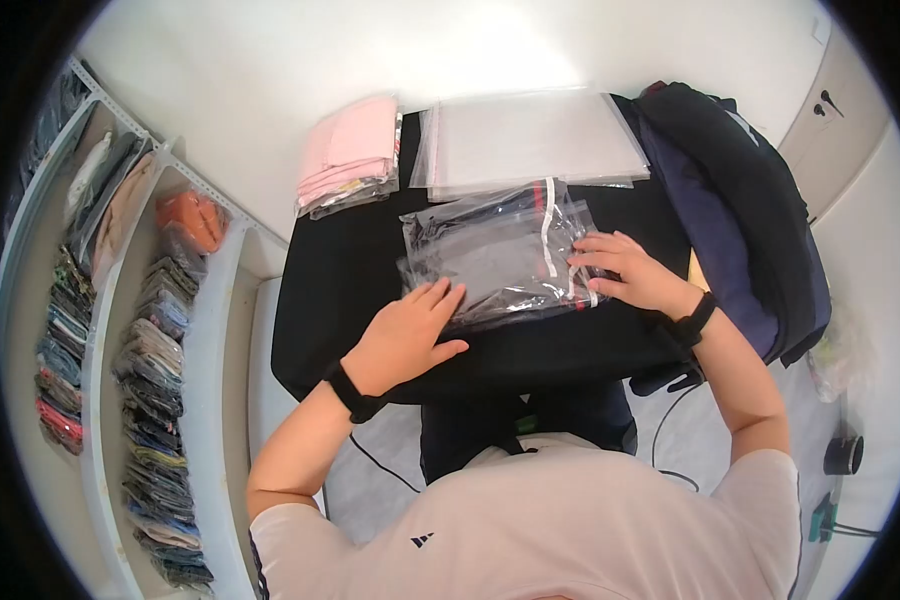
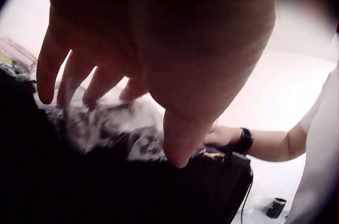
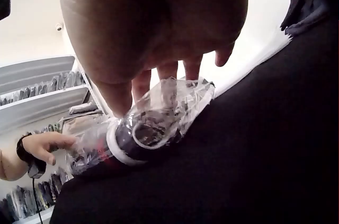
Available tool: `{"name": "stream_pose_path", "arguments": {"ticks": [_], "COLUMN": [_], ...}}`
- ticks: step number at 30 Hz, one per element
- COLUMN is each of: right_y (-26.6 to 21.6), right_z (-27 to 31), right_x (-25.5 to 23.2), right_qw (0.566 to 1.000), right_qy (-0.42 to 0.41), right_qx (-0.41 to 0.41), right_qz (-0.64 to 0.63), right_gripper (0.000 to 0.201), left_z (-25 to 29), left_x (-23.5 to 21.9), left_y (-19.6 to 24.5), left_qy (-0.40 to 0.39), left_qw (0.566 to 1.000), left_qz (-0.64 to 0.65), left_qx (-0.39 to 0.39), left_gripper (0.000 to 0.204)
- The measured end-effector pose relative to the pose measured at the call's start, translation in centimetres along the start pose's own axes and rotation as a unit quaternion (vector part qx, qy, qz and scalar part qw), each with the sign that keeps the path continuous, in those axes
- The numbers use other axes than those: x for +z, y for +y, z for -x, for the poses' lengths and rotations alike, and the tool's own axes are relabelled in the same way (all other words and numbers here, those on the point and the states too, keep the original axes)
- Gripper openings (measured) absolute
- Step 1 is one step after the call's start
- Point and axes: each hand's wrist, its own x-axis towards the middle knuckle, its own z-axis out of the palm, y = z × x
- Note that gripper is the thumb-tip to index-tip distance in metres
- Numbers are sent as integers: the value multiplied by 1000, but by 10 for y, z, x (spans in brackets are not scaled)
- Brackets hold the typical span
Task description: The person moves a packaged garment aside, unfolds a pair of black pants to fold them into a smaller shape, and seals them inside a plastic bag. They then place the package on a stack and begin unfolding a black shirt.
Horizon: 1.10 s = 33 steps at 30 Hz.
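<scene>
A clear plastic bag [image 1: 490, 255] with dark folded contents lies on the black-covered table [image 1: 320, 310], white strips and red marks at its right part. My left hand [image 1: 405, 335] rests with spread, fairly straight fingers on the bag's near left edge. On the right end, my right hand [image 1: 635, 275] touches the plastic with extended fingers. The right wrist view shows the crinkled bag [image 3: 153, 123] under the fingers of the right hand [image 3: 159, 28]; in the left wrist view the left hand [image 2: 159, 49] hangs over the shiny plastic [image 2: 95, 128].
Pink folded items in plastic [image 1: 350, 150] stand at the table's back left, beside a stack of flat clear bags [image 1: 530, 135]. Dark garments [image 1: 740, 210] lie along the right side. Shelves [image 1: 115, 300] with many packed clothes stand on the left. A cable [image 1: 385, 465] hangs below the table.
</scene>
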Motion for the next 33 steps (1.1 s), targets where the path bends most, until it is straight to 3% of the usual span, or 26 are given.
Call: {"name": "stream_pose_path", "arguments": {"ticks": [2, 3, 5, 7, 9, 11, 15, 19, 21, 22, 25, 26, 27, 29, 31, 33], "right_y": [0, -2, -11, -15, -11, -14, -12, -41, -45, -51, -75, -74, -73, -70, -64, -62], "right_z": [2, -1, 10, 11, 8, 9, 9, 25, 27, 25, 11, 4, -3, -17, -29, -35], "right_x": [1, 2, 6, 3, 5, 7, 8, -22, -25, -25, -26, -22, -18, -10, -7, -11], "right_qw": [994, 992, 996, 998, 994, 992, 974, 971, 937, 913, 911, 909, 927, 918, 924, 926], "right_qy": [59, 73, 58, 51, 56, 69, 119, 106, 158, 162, 120, 86, 89, 85, 137, 89], "right_qx": [-34, -39, -50, -45, -37, -13, 7, 54, -16, -47, -52, -9, -11, -18, -59, 78], "right_qz": [88, 92, -37, -13, -83, -105, -194, -206, -311, -371, -391, -407, -363, -387, -351, -358], "right_gripper": [70, 70, 71, 78, 82, 77, 56, 38, 43, 48, 63, 70, 66, 64, 55, 46], "left_z": [1, 2, 7, 2, -1, 0, 0, 12, 19, 20, 16, 15, 10, 1, -4, -4], "left_x": [9, 15, 36, 42, 42, 38, 20, -31, -53, -60, -49, -50, -51, -54, -50, -35], "left_y": [2, -5, -6, -11, -14, -17, -22, -17, -17, -18, -48, -59, -62, -62, -73, -93], "left_qy": [16, 21, 108, 104, 100, 59, 73, 82, 46, 57, 101, 95, 99, 161, 187, 212], "left_qw": [994, 995, 990, 991, 992, 994, 992, 975, 897, 881, 833, 829, 831, 781, 783, 682], "left_qz": [40, 26, 47, 38, 27, 27, 62, 199, 407, 435, 505, 514, 511, 559, 547, 644], "left_qx": [-96, -92, -81, -79, -78, -87, -76, -60, -166, -176, -204, -201, -199, -228, -228, -274], "left_gripper": [73, 73, 71, 68, 65, 56, 40, 28, 37, 44, 42, 40, 40, 41, 42, 47]}}
